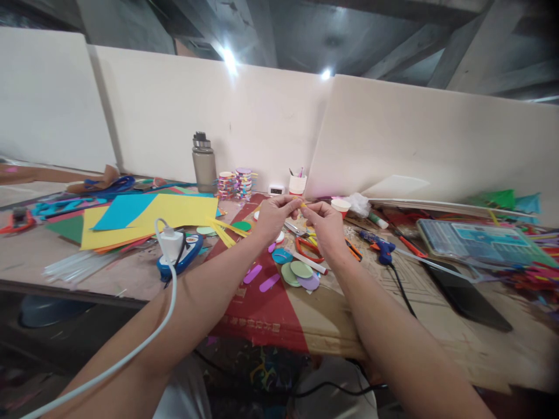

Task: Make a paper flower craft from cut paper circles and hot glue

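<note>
My left hand (278, 214) and my right hand (326, 224) meet above the middle of the table, fingertips nearly touching. Both are closed in a pinch on a small yellow piece (303, 205), perhaps paper; its shape is mostly hidden by the fingers. Below them lie orange-handled scissors (309, 250), a white marker pen (311, 263), a blue disc (282, 255) and several pale green discs (301, 269). Purple rounded strips (269, 283) rest on the red part of the cardboard. Yellow strips (223, 234) lie left of my left hand.
Coloured sheets (183, 210), a blue power socket (186, 256) and a bottle (204, 166) stand left. Stacked decorated discs (243, 183) and a pen cup (297, 184) are at the back. A glue gun (384, 250), phone (467, 297) and plastic case (476, 235) lie right. A white cable (172, 302) crosses my left arm.
</note>
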A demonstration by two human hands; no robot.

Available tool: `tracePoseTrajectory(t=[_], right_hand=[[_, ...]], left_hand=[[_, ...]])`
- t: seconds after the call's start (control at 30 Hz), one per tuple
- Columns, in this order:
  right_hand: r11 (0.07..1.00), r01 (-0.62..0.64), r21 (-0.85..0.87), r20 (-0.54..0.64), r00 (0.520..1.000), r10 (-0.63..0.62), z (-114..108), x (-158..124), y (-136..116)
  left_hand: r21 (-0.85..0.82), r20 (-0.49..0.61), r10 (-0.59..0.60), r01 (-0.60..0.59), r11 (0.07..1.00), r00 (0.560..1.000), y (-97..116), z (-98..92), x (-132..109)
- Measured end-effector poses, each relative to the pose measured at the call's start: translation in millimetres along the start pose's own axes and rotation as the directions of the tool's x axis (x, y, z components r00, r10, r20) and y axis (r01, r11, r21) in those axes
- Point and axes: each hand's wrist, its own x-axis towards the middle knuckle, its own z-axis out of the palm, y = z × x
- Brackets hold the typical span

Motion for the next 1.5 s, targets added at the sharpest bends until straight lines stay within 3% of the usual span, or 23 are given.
tracePoseTrajectory(t=[0.33,0.57,0.97,1.03,1.13,1.27,1.37,1.5], right_hand=[[1.000,0.029,0.006,0.087,0.996,-0.029,5,-2,-2],[0.998,0.052,-0.027,0.033,0.998,-0.051,2,-2,-3],[0.998,0.006,-0.067,-0.031,0.999,-0.008,0,-1,-4],[0.992,0.014,-0.127,-0.041,0.999,-0.019,-2,0,-5],[0.961,0.078,-0.266,-0.024,0.996,-0.087,-8,4,-6],[0.896,0.186,-0.404,0.055,0.982,-0.179,-15,7,-3],[0.865,0.212,-0.455,0.093,0.977,-0.190,-17,8,-2],[0.845,0.220,-0.488,0.108,0.975,-0.192,-16,6,-4]], left_hand=[[-0.182,-0.050,-0.040,0.030,0.983,0.998,0,2.2,3],[-0.202,-0.048,-0.040,0.030,0.979,0.998,3,4.1,1],[-0.345,-0.040,-0.170,0.146,0.927,0.985,3,5.4,1],[-0.288,-0.018,-0.177,0.165,0.944,0.984,2,2.4,2],[-0.033,0.041,-0.142,0.143,0.989,0.989,3,-5.9,7],[0.304,0.155,-0.033,-0.016,0.952,0.987,8,-17.7,13],[0.380,0.248,-0.008,-0.090,0.921,0.969,8,-22.5,15],[0.420,0.269,-0.063,-0.058,0.905,0.961,6,-24.2,15]])
